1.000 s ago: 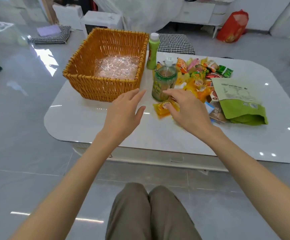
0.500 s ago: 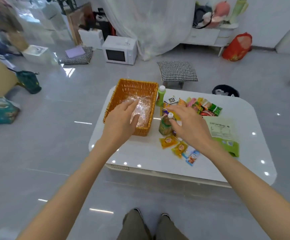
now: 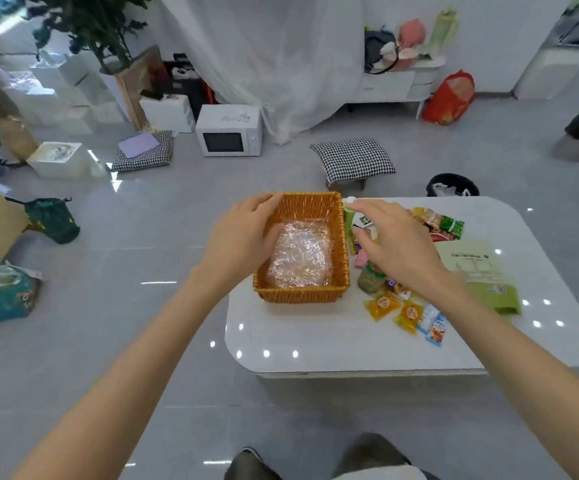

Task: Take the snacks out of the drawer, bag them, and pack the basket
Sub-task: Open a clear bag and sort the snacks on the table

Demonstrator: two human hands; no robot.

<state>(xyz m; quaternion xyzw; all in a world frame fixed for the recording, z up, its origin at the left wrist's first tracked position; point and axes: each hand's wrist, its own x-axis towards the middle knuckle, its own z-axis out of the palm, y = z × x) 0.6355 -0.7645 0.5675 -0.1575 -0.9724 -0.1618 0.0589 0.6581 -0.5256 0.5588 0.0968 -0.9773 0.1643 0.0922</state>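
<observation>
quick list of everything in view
basket: 1, orange wicker, table's left part
plastic wrap: 1, clear, inside basket
table: 1, white, centre
green bottle: 1, green, basket's far corner
tea bottle: 1, olive, under right hand
yellow packets: 2, yellow, table's near side
blue packet: 1, blue-white, beside them
pouch: 1, green, table's right
snack pile: several, mixed, table's far side
microwave: 1, white, floor
cushions: 2, black-white check, beyond table
left hand: 1, bare, over basket
right hand: 1, bare, over bottles

Orange wicker basket point(image 3: 303, 293) holding crinkled clear bag point(image 3: 300, 256), snack packets point(image 3: 407, 311) beside
</observation>
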